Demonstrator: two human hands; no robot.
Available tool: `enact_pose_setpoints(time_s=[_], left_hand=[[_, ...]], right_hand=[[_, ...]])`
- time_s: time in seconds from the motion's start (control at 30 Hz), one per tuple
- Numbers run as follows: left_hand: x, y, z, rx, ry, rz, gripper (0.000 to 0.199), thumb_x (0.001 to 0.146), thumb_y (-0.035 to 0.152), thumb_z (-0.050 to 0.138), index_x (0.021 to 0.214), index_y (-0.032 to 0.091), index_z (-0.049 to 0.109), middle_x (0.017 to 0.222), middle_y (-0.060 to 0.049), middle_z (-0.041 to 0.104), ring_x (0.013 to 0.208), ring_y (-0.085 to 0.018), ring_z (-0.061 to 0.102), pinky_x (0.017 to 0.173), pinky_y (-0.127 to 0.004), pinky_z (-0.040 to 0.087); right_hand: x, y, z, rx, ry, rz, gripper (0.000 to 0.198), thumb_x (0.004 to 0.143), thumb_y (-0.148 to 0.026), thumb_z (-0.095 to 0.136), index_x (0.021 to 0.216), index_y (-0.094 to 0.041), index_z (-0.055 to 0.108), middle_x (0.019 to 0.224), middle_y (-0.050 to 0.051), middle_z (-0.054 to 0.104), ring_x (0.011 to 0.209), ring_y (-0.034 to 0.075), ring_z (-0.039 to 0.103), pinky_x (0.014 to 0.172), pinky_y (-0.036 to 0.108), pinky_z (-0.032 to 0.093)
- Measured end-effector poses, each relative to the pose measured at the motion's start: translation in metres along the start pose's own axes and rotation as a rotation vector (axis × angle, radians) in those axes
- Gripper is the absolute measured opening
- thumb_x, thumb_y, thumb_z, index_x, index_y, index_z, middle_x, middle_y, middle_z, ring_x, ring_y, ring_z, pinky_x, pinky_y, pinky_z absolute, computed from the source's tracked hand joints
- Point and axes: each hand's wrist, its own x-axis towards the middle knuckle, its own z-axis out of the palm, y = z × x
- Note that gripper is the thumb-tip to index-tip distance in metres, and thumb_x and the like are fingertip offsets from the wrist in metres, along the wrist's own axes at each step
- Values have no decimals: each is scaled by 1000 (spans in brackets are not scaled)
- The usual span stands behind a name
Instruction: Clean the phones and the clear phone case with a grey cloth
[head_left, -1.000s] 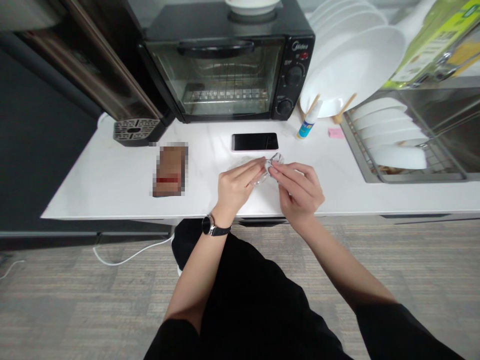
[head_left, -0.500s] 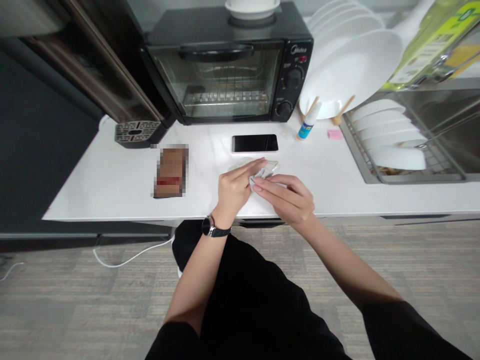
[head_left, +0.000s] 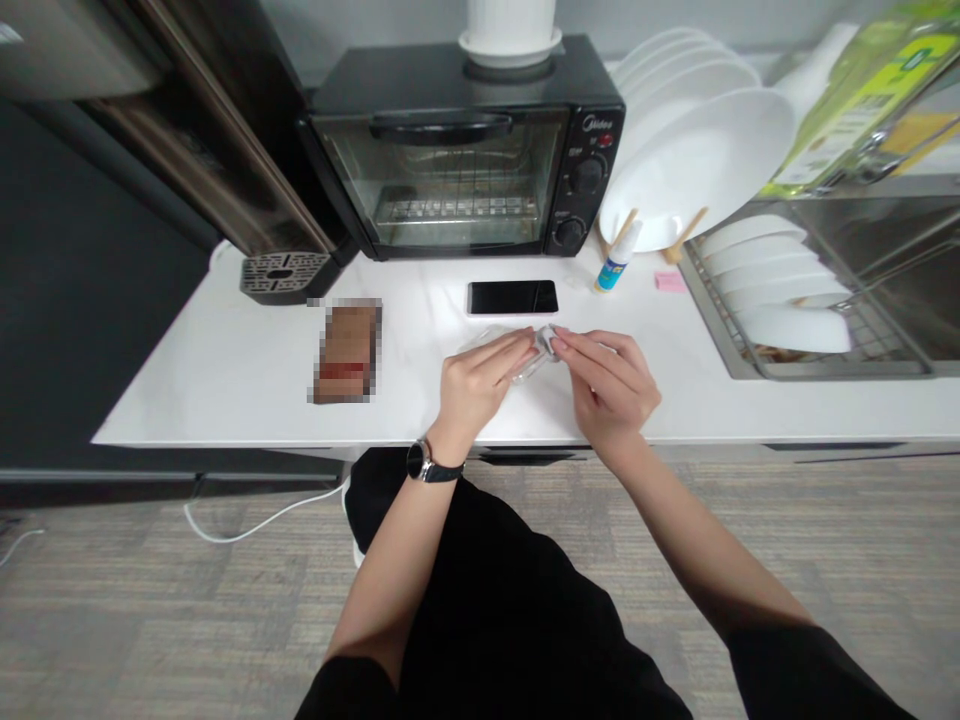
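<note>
Clear plastic [head_left: 533, 369] is held between left hand [head_left: 475, 385] and right hand [head_left: 616, 388].

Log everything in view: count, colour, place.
countertop: one, white, centre
toaster oven: one, black, back centre
pot: one, white, on oven
phone: one, black, before oven
clear plastic piece: one, transparent, centre
crumpled sheet: one, whitish, against the plastic
pixelated item: one, brown, left
drip tray: one, dark, left of oven
spray bottle: one, white and blue, right of phone
sink: one, steel, right
dishes: several, white, in sink
small piece: one, pink, near sink
plates: several, white, right of oven
pack: one, green, upper right
floor: one, grey, bottom
cable: two lengths, white, on floor
watch: one, black, left wrist
left hand: one, bare, holding plastic
right hand: one, bare, pinching sheet
</note>
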Motion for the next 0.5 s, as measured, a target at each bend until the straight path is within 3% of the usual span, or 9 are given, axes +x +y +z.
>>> enact_pose_setpoints(time_s=[0.17, 0.5], left_hand=[[0, 0, 1, 7, -8, -35, 23, 113, 28, 72, 128, 23, 89, 127, -7, 91, 115, -23, 89, 106, -31, 74], [0, 3, -1, 46, -58, -28, 26, 117, 24, 64, 122, 22, 89, 131, -7, 89, 118, -22, 88, 102, -28, 74]], right_hand=[[0, -4, -1, -16, -29, 100, 38, 111, -10, 64, 133, -32, 86, 117, 7, 92, 99, 26, 84, 82, 47, 75], [-5, -26, 2, 4, -48, 13, 46, 108, -7, 68, 144, -32, 81, 121, 5, 91, 104, 26, 86, 85, 44, 78]])
